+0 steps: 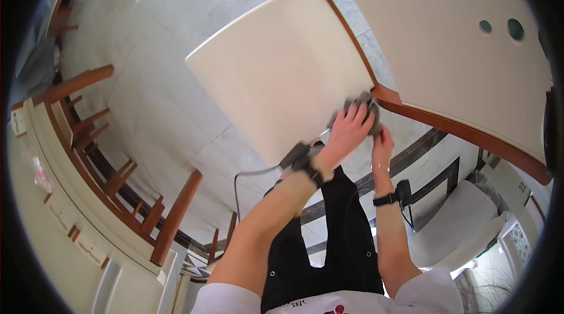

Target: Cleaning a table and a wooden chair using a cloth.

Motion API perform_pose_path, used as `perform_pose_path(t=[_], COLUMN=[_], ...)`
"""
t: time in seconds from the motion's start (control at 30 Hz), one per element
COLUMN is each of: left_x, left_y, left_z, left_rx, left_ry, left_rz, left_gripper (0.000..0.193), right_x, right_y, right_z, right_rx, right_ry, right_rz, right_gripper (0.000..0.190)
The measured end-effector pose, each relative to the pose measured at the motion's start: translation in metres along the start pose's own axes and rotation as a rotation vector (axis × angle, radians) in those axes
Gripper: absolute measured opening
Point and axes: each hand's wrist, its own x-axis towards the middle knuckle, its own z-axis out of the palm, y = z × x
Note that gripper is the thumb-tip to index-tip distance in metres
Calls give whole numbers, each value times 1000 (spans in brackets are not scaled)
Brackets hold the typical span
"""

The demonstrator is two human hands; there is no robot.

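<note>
A chair with a cream seat [282, 71], a cream backrest [458, 49] with two round holes and a brown wooden frame [467, 137] stands before me. My left hand [352, 126] lies spread over a bunched grey cloth [370, 111], gripping it against the near corner of the seat, where the wooden frame meets it. Close beside it, my right hand [382, 144] has curled fingers at the cloth's lower edge; whether they pinch the cloth is unclear. Each wrist carries a black strap with a small device [296, 155].
Wooden furniture legs [176, 217] jut out at the left beside a cream panelled piece [101, 230]. A grey upholstered seat [454, 221] stands at the right. From the left wrist device a black cable [236, 186] hangs in a loop. The floor [167, 49] is pale tile with dark bands.
</note>
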Motion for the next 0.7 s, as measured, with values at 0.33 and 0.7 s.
perform_pose_path(t=[0.33, 0.7], left_x=[-36, -233], left_y=[-52, -82], left_z=[-8, -58], left_rx=[202, 254], left_ry=[-176, -614], left_rz=[241, -357], left_gripper=[42, 35], right_x=[-26, -189], right_y=[6, 27], right_z=[115, 167], right_rx=[988, 868], right_ry=[-10, -767], right_rz=[441, 876], right_gripper=[39, 55])
